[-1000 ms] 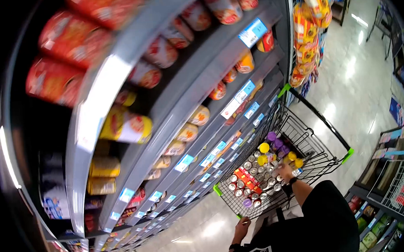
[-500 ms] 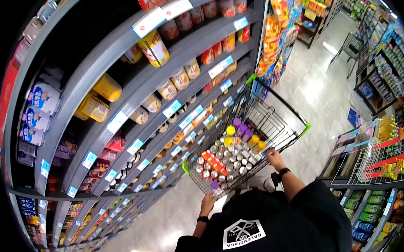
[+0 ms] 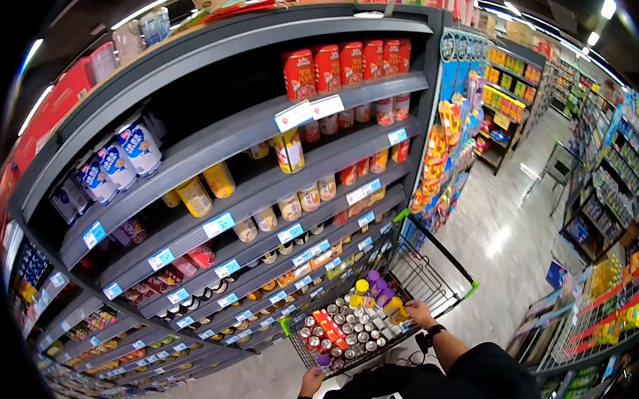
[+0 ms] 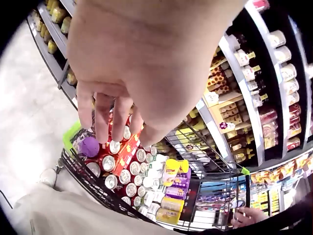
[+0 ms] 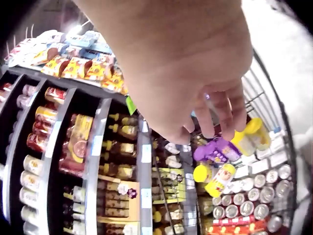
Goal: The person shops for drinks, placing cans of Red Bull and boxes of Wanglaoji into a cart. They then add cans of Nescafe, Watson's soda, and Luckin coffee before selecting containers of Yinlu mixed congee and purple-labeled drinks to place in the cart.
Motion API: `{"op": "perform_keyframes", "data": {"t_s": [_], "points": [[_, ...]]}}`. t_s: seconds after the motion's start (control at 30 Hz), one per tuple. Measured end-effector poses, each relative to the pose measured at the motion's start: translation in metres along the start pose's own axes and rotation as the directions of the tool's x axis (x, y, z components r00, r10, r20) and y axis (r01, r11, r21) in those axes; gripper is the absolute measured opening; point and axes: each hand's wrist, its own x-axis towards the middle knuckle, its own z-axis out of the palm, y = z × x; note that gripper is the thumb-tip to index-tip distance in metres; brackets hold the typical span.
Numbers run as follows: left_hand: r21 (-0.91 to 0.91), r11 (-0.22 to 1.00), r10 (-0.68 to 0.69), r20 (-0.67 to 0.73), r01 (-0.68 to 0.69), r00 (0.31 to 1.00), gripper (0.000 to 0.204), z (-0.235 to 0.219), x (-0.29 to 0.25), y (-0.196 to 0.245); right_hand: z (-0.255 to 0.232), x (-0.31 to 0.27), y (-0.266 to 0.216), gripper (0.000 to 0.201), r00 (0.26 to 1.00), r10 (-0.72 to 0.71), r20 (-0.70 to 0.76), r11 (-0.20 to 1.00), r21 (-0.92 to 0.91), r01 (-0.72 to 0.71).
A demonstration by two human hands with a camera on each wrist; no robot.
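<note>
A wire shopping cart holds rows of silver-topped cans, a red-wrapped pack, purple-capped containers and yellow-capped ones. My left hand is at the near front corner by a lone purple lid; its fingers hang loosely bent in the left wrist view. Over the cart's near side is my right hand, close to the yellow lids, fingers loosely bent and nothing seen in them. Whether either hand touches the rim cannot be told.
A tall grey shelf of cans and jars stands along the cart's far side. Snack bags hang at its end. To the right are a wire rack, an aisle floor and another cart.
The head view has tilted up, showing more upper shelf. My right hand has drawn back from among the containers to the cart's near side. My left hand remains by the front corner.
</note>
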Motion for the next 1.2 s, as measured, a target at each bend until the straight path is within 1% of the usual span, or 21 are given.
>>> {"op": "perform_keyframes", "data": {"t_s": [0.07,0.13,0.2,0.3,0.33,0.4,0.47,0.53,0.6,0.63,0.67,0.73,0.77,0.8,0.87,0.9,1.0,1.07,1.13,1.17,1.2], "points": [[0.059,0.998,0.007,-0.069,-0.003,0.998,0.038,0.006,-0.005,0.014,0.005,0.041,-0.023,0.030,0.970,-0.220,0.104,0.972,-0.059,0.227],[0.019,1.000,-0.015,0.002,0.015,1.000,0.039,0.010,-0.006,0.027,0.007,0.071,-0.072,0.029,0.914,-0.393,0.099,0.916,-0.048,0.399],[0.044,0.998,-0.035,-0.075,0.038,0.997,0.041,0.023,-0.008,0.036,-0.002,0.082,-0.153,0.028,0.717,-0.694,0.062,0.718,-0.015,0.696],[0.084,0.990,-0.105,-0.111,0.115,0.988,0.045,0.042,-0.008,0.057,-0.033,0.081,-0.292,0.032,0.536,-0.836,-0.122,0.539,0.001,0.842],[0.046,0.993,-0.100,-0.118,0.106,0.988,0.047,0.052,0.000,0.047,-0.046,0.079,-0.338,0.034,0.442,-0.872,-0.212,0.462,-0.053,0.885],[0.139,0.986,-0.085,-0.081,0.096,0.993,0.051,0.065,0.008,0.043,-0.069,0.091,-0.412,0.037,0.359,-0.850,-0.385,0.357,0.079,0.931],[0.130,0.975,-0.170,-0.093,0.181,0.981,0.050,0.074,-0.003,0.095,-0.092,0.116,-0.471,0.044,0.248,-0.845,-0.474,0.291,-0.019,0.956],[0.191,0.975,-0.100,-0.103,0.118,0.990,0.050,0.078,-0.008,0.147,-0.108,0.135,-0.517,0.063,0.130,-0.848,-0.513,0.228,-0.132,0.965],[0.114,0.991,-0.053,-0.130,0.068,0.990,0.049,0.084,0.004,0.160,-0.112,0.151,-0.548,0.089,0.077,-0.826,-0.559,0.256,-0.250,0.934],[0.037,0.999,0.008,-0.149,-0.002,0.989,0.048,0.088,0.007,0.166,-0.113,0.170,-0.558,0.113,0.130,-0.836,-0.532,0.305,-0.254,0.918],[0.039,0.999,-0.004,-0.157,0.010,0.988,0.048,0.089,0.007,0.186,-0.115,0.173,-0.566,0.113,0.142,-0.836,-0.530,0.309,-0.241,0.920],[0.062,0.997,-0.031,-0.169,0.041,0.985,0.046,0.091,0.012,0.224,-0.121,0.176,-0.578,0.125,0.277,-0.823,-0.496,0.431,-0.228,0.873],[0.133,0.991,0.007,-0.191,0.019,0.982,0.045,0.095,0.013,0.231,-0.122,0.177,-0.583,0.129,0.320,-0.817,-0.479,0.498,-0.307,0.811],[0.137,0.990,0.004,-0.198,0.023,0.980,0.045,0.100,0.014,0.234,-0.124,0.176,-0.587,0.129,0.323,-0.816,-0.479,0.498,-0.299,0.814],[0.088,0.996,0.044,-0.211,-0.026,0.976,0.042,0.107,0.014,0.253,-0.126,0.176,-0.594,0.125,0.413,-0.805,-0.426,0.548,-0.270,0.791],[0.111,0.994,0.006,-0.198,0.016,0.980,0.040,0.110,0.011,0.269,-0.124,0.177,-0.596,0.125,0.417,-0.802,-0.428,0.553,-0.264,0.791],[0.037,0.999,0.025,-0.150,-0.019,0.988,0.042,0.118,0.014,0.278,-0.120,0.186,-0.593,0.122,0.319,-0.828,-0.462,0.512,-0.387,0.767],[0.017,0.999,0.038,-0.144,-0.036,0.989,0.040,0.119,0.024,0.289,-0.120,0.184,-0.591,0.122,0.336,-0.824,-0.456,0.529,-0.404,0.746],[0.165,0.980,0.138,-0.136,-0.115,0.981,0.037,0.112,0.041,0.303,-0.127,0.185,-0.584,0.120,0.333,-0.845,-0.418,0.496,-0.383,0.779],[0.198,0.952,0.271,-0.187,-0.234,0.944,0.036,0.111,0.043,0.334,-0.130,0.189,-0.581,0.119,0.326,-0.864,-0.384,0.460,-0.338,0.821],[0.259,0.939,0.270,-0.137,-0.228,0.953,0.035,0.101,0.039,0.387,-0.132,0.194,-0.580,0.117,0.317,-0.882,-0.349,0.423,-0.291,0.858]]}}
